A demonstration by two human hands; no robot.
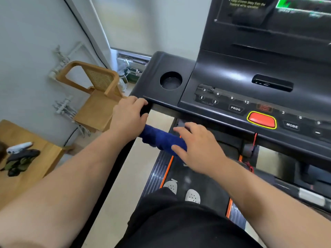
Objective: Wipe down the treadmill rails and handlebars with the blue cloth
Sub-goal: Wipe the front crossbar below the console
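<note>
The blue cloth [161, 138] hangs as a rolled bundle just below the treadmill console [223, 83]. Its left end is tucked under my left hand [129, 117]. That hand is curled around the top of the black left handlebar [145, 109], where it meets the console, and pins the cloth there. My right hand [200, 149] lies palm down over the cloth's right end. Its fingers are spread, with the cloth showing between thumb and forefinger. The lower handlebar [114, 169] runs back under my left forearm and is mostly hidden.
The treadmill belt and orange-edged side rail [165, 174] lie below, with my white shoes [182, 191] on the belt. A red stop button [261, 119] and a cup holder [171, 81] sit on the console. A wooden chair [96, 97] and a wooden table [26, 169] stand to the left.
</note>
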